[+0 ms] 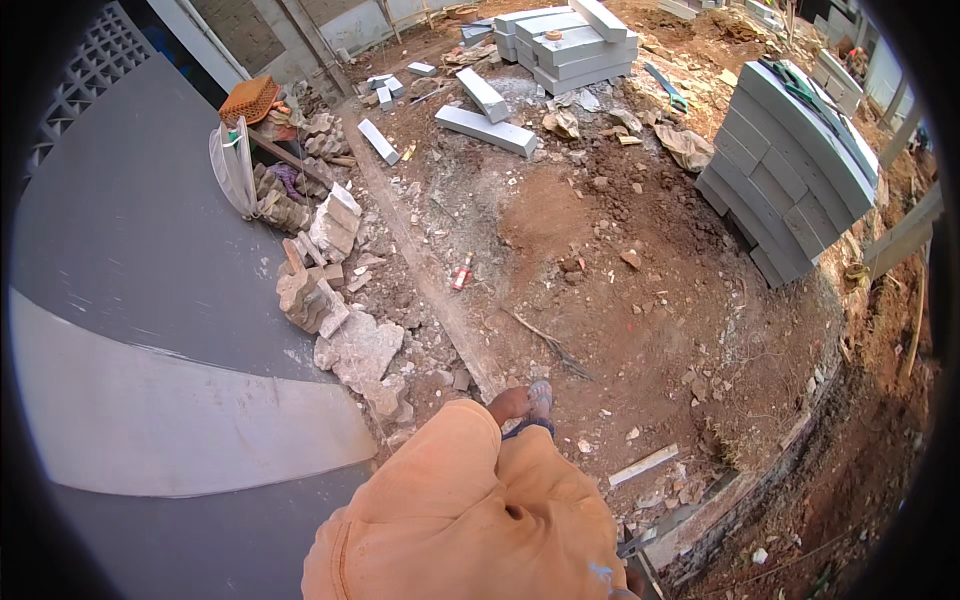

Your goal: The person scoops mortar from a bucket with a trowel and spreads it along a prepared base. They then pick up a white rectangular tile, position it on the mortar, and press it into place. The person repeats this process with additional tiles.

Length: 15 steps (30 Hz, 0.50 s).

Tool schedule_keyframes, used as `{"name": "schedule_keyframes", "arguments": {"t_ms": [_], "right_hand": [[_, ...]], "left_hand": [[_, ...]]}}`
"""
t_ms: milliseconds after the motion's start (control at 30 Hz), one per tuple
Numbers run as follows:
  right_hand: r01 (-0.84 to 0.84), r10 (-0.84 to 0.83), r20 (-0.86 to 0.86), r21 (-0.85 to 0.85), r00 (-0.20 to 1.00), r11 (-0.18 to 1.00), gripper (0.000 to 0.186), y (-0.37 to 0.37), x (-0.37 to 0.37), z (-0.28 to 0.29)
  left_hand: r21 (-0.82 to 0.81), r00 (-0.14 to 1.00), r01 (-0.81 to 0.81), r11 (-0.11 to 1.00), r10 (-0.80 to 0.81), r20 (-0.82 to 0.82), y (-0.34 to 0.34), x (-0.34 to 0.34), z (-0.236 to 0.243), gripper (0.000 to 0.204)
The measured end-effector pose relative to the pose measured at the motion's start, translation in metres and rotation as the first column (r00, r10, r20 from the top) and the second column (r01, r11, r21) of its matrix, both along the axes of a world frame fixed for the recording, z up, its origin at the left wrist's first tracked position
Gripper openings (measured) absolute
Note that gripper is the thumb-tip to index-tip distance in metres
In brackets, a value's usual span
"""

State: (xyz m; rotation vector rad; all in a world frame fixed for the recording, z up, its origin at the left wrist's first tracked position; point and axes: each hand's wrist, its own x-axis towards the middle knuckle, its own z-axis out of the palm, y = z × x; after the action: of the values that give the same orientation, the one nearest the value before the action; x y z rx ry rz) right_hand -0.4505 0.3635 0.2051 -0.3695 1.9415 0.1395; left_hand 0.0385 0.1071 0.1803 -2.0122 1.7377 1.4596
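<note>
Ground of reddish soil [560, 215] fills most of the view, bordered on the left by a smooth dark grey wall [150, 250] with a paler band [200, 415] across its lower part. A leaning-looking stack of grey blocks [785, 180] rises at the right, and a lower stack [585, 60] sits at the back; these appear gathered, while several loose blocks [485, 132] lie scattered between the back stack and the wall, so the site looks unfinished, its rubble heap [355, 350] uncleared along the wall. An orange shirt [430, 520] covers the lower middle. Smaller are the orange crate [250, 98] atop the debris and a white strip [643, 465] on the soil. Beyond the shirt, a grey shoe [540, 396] rests on the ground, just right of the left hand [508, 403]; whether that hand is curled around anything, I cannot tell. The right hand [634, 582] shows at most as a dark sliver at the bottom edge, beside a thin grey bar [650, 577], its grip unreadable. Smallest, a red-and-white packet [462, 273] lies farther off.
</note>
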Motion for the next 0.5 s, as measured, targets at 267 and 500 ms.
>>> {"name": "schedule_keyframes", "arguments": {"t_ms": [267, 500], "right_hand": [[-0.260, 0.259, -0.033, -0.039, 0.965, 0.965, 0.031, -0.179, 0.045, 0.027], [-0.586, 0.579, -0.092, -0.072, 0.810, 0.807, 0.030, -0.404, 0.139, 0.061]], "left_hand": [[-0.132, 0.918, -0.374, 0.918, 0.346, -0.192, 0.007, 0.105, 0.026, 0.053], [-0.041, 0.653, -0.757, 0.652, 0.754, -0.069, 0.114, 0.189, 0.027, 0.045]]}}
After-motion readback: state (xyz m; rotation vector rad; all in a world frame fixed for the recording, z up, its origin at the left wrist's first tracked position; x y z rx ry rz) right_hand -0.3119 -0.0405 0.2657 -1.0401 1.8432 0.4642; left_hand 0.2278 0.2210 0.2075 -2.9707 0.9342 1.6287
